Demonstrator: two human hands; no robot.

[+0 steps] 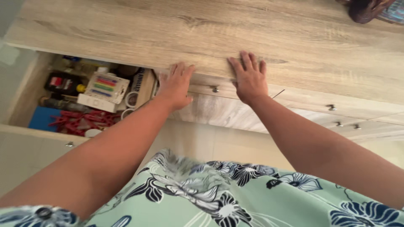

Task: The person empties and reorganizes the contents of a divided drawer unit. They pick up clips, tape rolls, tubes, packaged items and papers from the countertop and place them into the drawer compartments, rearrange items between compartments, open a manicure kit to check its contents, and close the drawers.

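Two hands on our worktop's front edge.
Our left hand [176,85] and right hand [249,77] lie flat, unclenched, on the worktop [210,33]; an open drawer [25,94] of clutter lies left, a knob [215,89] between them.

Both hands flat on the wooden counter's front edge

Left hand [176,85] and right hand [249,77] press the counter [294,38] at frame centre; an open drawer [25,96] at left holds red clips [80,122].

matt wood-grain countertop [210,29], small shiny metal knobs [215,89].
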